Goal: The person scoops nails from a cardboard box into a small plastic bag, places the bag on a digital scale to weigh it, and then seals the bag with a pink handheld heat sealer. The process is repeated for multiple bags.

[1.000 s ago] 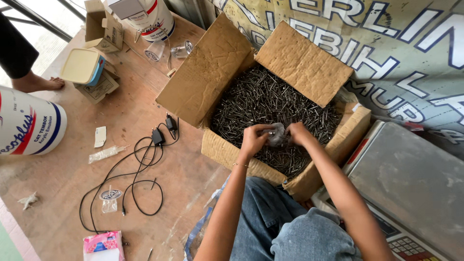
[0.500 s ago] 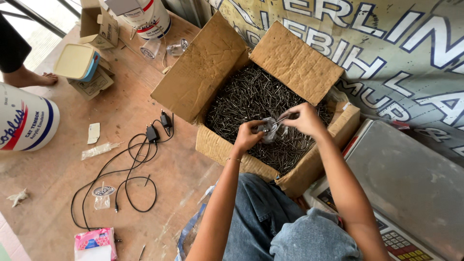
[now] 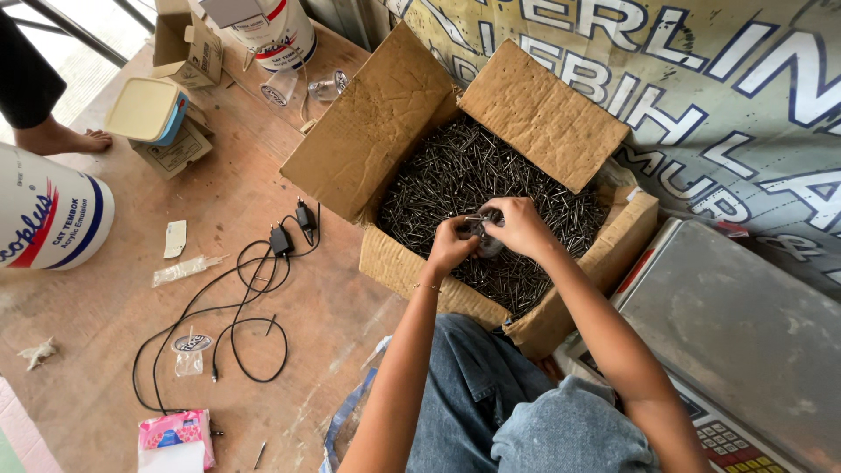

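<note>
**Both hands closed on a small clear bag above the box of nails**

Left hand (image 3: 452,246) clenched on the near-left side of a small clear plastic bag (image 3: 484,236), fingers curled around it. Right hand (image 3: 519,226) grasping the same bag from the far-right side, thumb and fingers pinched at its top. Bag held between the two hands, just over the nails (image 3: 455,175), above the near half of the cardboard box (image 3: 394,263); a few dark nails visible at its mouth, contents otherwise too small to tell.

Box open, flaps folded outward, filled with dark loose nails. Right of the box, a grey weighing scale (image 3: 745,324) with a keypad at its near edge. Left of the box, a black cable with adapters (image 3: 254,289) looped on the wooden floor (image 3: 105,298). Further left of the box, a white paint bucket (image 3: 44,219) on its side. Beyond the box's left flap, a second paint bucket (image 3: 272,31), a small carton (image 3: 186,48) and a cream-lidded tub (image 3: 144,109). Behind the box, a printed banner (image 3: 701,88). Near the box's front edge, blue jeans (image 3: 499,403). Far left of the box, another person's bare foot (image 3: 61,140).
</note>
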